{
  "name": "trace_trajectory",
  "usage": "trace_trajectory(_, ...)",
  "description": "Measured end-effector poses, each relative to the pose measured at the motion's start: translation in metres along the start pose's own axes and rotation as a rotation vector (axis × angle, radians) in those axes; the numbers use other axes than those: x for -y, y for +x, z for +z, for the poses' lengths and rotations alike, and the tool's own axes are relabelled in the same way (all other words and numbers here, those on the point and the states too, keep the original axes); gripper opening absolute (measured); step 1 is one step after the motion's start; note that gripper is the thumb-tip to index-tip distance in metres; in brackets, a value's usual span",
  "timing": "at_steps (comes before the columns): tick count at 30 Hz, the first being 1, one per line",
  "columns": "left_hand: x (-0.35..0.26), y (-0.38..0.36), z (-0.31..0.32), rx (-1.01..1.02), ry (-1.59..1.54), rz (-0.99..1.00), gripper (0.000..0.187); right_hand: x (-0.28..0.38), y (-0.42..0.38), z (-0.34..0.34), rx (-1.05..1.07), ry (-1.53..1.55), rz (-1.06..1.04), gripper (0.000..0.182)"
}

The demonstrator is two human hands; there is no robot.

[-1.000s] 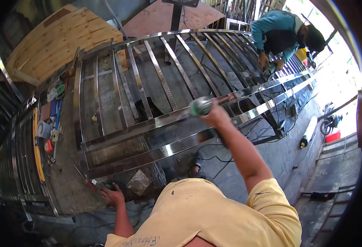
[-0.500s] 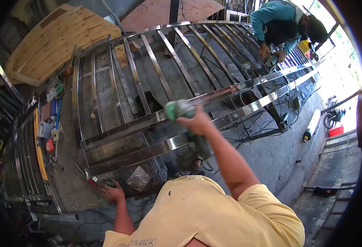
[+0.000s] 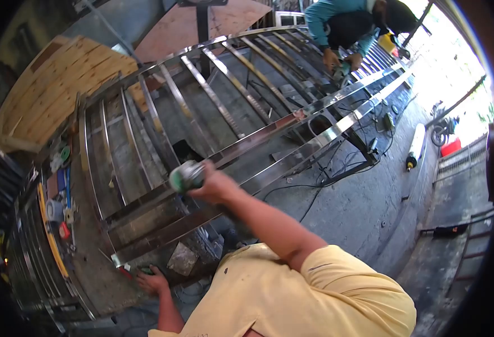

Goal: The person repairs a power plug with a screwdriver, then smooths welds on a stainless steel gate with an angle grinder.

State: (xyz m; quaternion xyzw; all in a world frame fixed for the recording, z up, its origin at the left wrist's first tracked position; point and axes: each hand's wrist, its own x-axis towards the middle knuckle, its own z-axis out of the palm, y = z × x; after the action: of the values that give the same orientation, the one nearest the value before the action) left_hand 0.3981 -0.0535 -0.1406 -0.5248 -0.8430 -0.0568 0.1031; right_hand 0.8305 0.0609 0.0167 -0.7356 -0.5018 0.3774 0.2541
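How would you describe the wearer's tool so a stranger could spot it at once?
Find the big metal frame slanting across the view. Over its near side, left of the view's middle, the wearer's right grip holds a blurred green-and-silver tool. Unlike the other tool, which a person in teal holds farther right, this one's holder has a yellow sleeve.

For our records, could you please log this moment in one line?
right hand: holds handheld tool | left hand: near table edge | metal frame: under tool
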Motion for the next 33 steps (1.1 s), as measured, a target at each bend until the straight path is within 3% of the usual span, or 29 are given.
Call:
trace_trajectory(1,0.003,0.001,0.002,-0.002,0.003,0.009,0.069,0.012,0.003,0.007,0.096,0.000,-0.016,0.102)
trace_trajectory(5,0.002,0.001,0.004,-0.023,0.055,0.029,0.070,0.008,0.001,0.003,0.098,0.011,-0.006,0.107)
trace_trajectory(9,-0.004,-0.001,-0.008,0.028,0.055,0.012,0.070,-0.042,-0.001,-0.070,-0.043,-0.055,0.129,0.109)
trace_trajectory(15,-0.013,0.000,-0.019,0.076,0.074,0.006,0.072,-0.172,0.024,-0.196,-0.380,-0.146,0.310,0.117)
trace_trajectory(24,-0.019,0.013,-0.022,0.298,0.121,-0.030,0.076,-0.293,0.040,-0.351,-0.592,-0.016,0.557,0.124)
trace_trajectory(27,-0.013,0.018,-0.012,0.224,0.132,0.031,0.077,-0.302,0.047,-0.362,-0.577,-0.014,0.590,0.123)
trace_trajectory(29,-0.014,0.019,-0.013,0.287,0.084,-0.023,0.077,-0.294,0.048,-0.356,-0.549,-0.007,0.539,0.122)
trace_trajectory(33,-0.018,0.021,-0.016,0.341,0.029,-0.129,0.076,-0.235,0.039,-0.283,-0.427,0.012,0.401,0.112)
